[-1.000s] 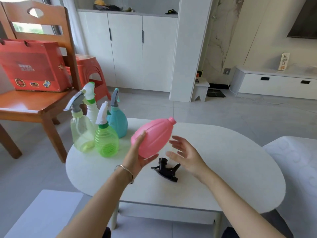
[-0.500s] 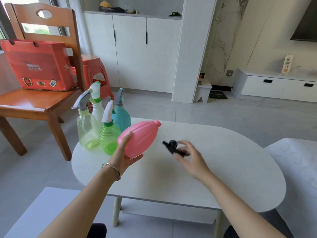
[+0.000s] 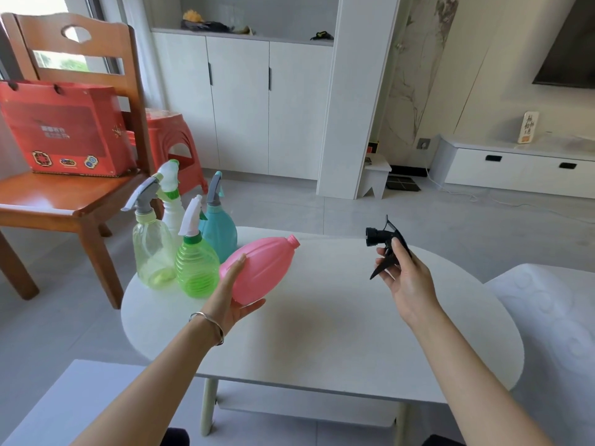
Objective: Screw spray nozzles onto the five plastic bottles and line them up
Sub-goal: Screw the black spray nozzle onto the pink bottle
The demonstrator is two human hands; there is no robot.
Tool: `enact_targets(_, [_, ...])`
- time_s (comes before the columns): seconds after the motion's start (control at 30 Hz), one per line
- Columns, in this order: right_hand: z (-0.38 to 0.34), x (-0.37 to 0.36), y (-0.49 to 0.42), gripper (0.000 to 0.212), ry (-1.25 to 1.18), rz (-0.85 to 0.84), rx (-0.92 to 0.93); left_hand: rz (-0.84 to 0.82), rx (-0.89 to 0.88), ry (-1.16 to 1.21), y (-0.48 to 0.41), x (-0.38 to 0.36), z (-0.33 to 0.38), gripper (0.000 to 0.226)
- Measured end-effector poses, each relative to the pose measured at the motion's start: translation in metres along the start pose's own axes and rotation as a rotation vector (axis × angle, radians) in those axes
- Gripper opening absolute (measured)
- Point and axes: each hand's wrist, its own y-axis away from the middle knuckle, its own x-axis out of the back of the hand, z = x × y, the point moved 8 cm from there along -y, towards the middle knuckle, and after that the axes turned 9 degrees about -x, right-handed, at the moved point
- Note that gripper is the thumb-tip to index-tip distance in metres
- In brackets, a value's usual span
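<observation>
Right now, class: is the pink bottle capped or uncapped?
Uncapped. The pink bottle shows a bare neck; the right hand holds the black nozzle apart from it.

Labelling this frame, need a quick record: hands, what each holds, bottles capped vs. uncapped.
left hand: holds pink bottle, tilted, neck bare
right hand: pinches black nozzle, clear of the neck
capped, upright: yellow bottle, white bottle, green bottle, teal bottle
placement: clustered at left end of table
uncapped: pink bottle only
</observation>
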Motion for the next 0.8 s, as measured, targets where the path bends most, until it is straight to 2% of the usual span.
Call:
enact_targets(0.27, [0.000,-0.006,0.002,0.012,0.075,-0.020,-0.004,-0.031,0.029,-0.014,0.001,-0.006,-0.005,0.055])
enact_targets(0.37, [-0.001,-0.018,0.005,0.009,0.205,-0.119,0.008,-0.066,0.059,-0.063,0.002,-0.010,-0.008,0.053])
enact_targets(0.47, [0.007,-0.039,0.014,0.007,0.387,-0.244,0.005,-0.125,0.106,-0.128,0.003,-0.020,-0.017,0.058])
enact_targets(0.63, [0.009,-0.052,0.019,0.011,0.424,-0.278,0.013,-0.172,0.102,-0.190,0.003,-0.029,-0.017,0.078])
enact_targets(0.8, [0.008,-0.057,0.022,0.014,0.498,-0.329,0.045,-0.165,0.151,-0.313,0.004,-0.028,-0.018,0.079])
